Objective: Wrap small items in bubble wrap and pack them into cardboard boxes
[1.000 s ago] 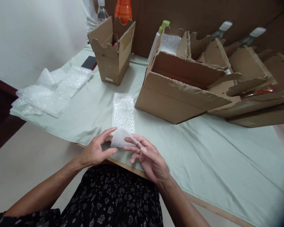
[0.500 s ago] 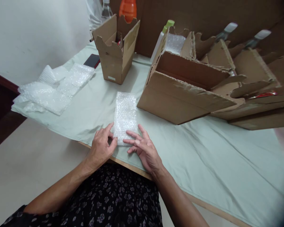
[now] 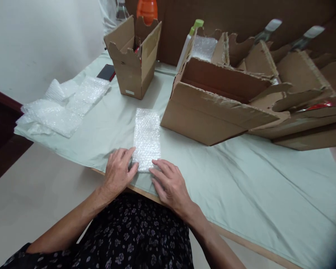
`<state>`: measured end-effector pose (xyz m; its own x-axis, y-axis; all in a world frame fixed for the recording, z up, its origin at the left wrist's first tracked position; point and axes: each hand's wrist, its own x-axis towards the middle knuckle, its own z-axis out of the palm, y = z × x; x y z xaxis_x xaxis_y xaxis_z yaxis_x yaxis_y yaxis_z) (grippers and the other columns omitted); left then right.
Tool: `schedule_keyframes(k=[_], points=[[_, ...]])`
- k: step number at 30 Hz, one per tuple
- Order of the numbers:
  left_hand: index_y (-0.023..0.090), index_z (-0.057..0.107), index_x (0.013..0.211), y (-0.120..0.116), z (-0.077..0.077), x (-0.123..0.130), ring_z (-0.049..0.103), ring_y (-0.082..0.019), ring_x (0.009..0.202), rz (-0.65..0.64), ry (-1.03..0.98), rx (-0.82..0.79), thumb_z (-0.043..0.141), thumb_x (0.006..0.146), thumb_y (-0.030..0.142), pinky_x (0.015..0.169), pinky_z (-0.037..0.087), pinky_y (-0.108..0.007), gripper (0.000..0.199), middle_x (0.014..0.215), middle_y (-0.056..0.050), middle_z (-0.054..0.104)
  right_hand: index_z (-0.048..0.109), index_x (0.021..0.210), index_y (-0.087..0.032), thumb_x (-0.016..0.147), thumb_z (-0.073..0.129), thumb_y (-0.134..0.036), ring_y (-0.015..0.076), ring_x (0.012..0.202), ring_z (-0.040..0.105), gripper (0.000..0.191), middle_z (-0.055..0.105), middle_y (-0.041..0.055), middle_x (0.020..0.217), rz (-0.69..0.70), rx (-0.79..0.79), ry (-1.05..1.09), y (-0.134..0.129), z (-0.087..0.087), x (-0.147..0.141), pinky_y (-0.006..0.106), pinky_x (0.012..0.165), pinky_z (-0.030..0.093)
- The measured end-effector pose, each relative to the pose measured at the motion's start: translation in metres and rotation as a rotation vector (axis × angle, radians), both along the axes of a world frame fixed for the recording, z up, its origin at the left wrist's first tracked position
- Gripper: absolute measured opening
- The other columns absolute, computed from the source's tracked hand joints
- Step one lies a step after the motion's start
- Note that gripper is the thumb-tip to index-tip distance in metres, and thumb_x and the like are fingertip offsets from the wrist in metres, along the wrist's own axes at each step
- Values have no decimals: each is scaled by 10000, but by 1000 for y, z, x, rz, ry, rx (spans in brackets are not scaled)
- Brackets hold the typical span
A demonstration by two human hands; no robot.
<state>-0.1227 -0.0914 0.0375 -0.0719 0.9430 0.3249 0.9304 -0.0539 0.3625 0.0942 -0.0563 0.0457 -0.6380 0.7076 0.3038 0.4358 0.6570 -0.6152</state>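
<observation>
A flat, narrow bubble wrap bag (image 3: 147,136) lies lengthwise on the green cloth, its near end close to the table edge. My left hand (image 3: 118,168) rests at its lower left side, thumb and index fingertips touching the border, fingers apart. At the lower right corner is my right hand (image 3: 169,183), palm down, with its fingertips on or just beside the plastic. Neither hand is closed round anything.
More bubble wrap bags (image 3: 61,108) lie in a loose pile at the left. A dark phone-like object (image 3: 106,72) is behind them. An upright cardboard box (image 3: 131,74) and a larger divided carton (image 3: 207,112) stand beyond. Bottles, including an orange one (image 3: 147,10), are at the back.
My right hand has turned palm down and its fingers have come closer together by the bag's corner. The left hand has barely moved. The view has shifted slightly.
</observation>
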Motion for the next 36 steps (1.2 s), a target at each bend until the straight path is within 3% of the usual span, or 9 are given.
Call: schedule_keyframes(k=[4, 8, 10, 13, 18, 24, 29, 33, 36], points=[[178, 604, 1318, -4, 2, -1, 633, -290, 1031, -29, -42, 59, 606, 946, 209, 897, 539, -462, 373, 1132, -126, 640, 699, 1232, -196, 982, 546, -126, 319, 1337, 576, 301, 670, 148, 1410, 32, 181, -236, 8, -8, 0, 487, 970, 528], [191, 614, 1305, -14, 8, -5, 537, -368, 1328, -199, -30, 108, 683, 933, 278, 1067, 498, -555, 388, 1467, -195, 514, 709, 1196, -170, 945, 532, -52, 306, 1284, 606, 329, 703, 158, 1353, 65, 234, -230, 17, -11, -2, 478, 976, 500], [203, 636, 1262, -16, 9, -7, 477, -395, 1410, -286, 6, 63, 711, 917, 282, 1108, 463, -602, 362, 1508, -184, 517, 712, 1172, -169, 929, 535, -32, 301, 1278, 609, 331, 709, 153, 1341, 80, 222, -223, 20, -10, -2, 475, 985, 486], [213, 671, 1197, -16, 7, -8, 508, -373, 1396, -305, 15, 31, 678, 927, 208, 1092, 481, -600, 269, 1436, -154, 612, 707, 1157, -195, 953, 523, -60, 283, 1266, 613, 307, 715, 133, 1330, 103, 184, -225, 23, -4, -2, 474, 1001, 473], [182, 699, 1122, -11, 1, -8, 604, -332, 1297, -311, -47, 107, 631, 943, 136, 1041, 530, -548, 197, 1286, -131, 725, 638, 1307, -180, 962, 603, -225, 300, 1268, 604, 349, 674, 161, 1386, 142, 136, -247, 24, 5, -1, 497, 1006, 487], [194, 708, 1033, -8, 3, -10, 672, -309, 1216, -325, -127, 164, 664, 927, 149, 994, 552, -521, 123, 1161, -101, 778, 705, 1202, -189, 1008, 486, -124, 276, 1204, 651, 299, 733, 145, 1284, 103, 158, -203, 29, -1, -4, 453, 942, 513], [211, 725, 1028, -11, 7, -12, 720, -280, 1117, -304, -289, 135, 657, 930, 166, 974, 570, -514, 128, 1065, -75, 797, 731, 1188, -233, 1031, 493, -181, 236, 1009, 713, 289, 797, 81, 1088, 58, -9, -96, 31, 2, -6, 417, 887, 528], [200, 735, 1047, -12, 12, -14, 731, -235, 989, -240, -424, 26, 639, 947, 214, 871, 607, -410, 139, 996, -72, 784, 748, 1160, -255, 1032, 508, -242, 222, 964, 727, 272, 808, 55, 1064, 33, -170, -56, 30, 6, -6, 415, 902, 537], [186, 730, 1058, -9, 13, -13, 711, -187, 846, -168, -425, -13, 636, 957, 251, 774, 599, -337, 152, 943, -59, 762, 744, 1133, -226, 1021, 528, -255, 221, 939, 726, 245, 803, 62, 1042, -19, -192, -47, 31, 5, -7, 397, 877, 544]])
